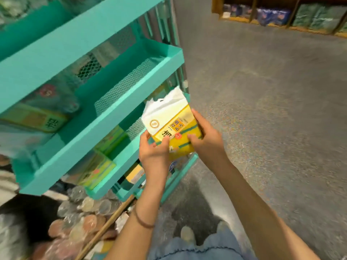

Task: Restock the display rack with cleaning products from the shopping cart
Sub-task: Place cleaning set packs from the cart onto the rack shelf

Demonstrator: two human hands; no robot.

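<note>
Far left: teal display rack (pixel 105 117) w/ tiered mesh shelves, green-yellow boxed packs (pixel 97 170) lying on lower tiers, blurred. Centre, just in front of rack's right edge: yellow-and-white sponge pack (pixel 171 124), tilted, white top pointing up-left, held by both hands. Left hand (pixel 155 152) grips lower-left corner, fingers curled round it; right hand (pixel 205 136) clasps right side, thumb on front face, over grey floor (pixel 272 109).
</note>
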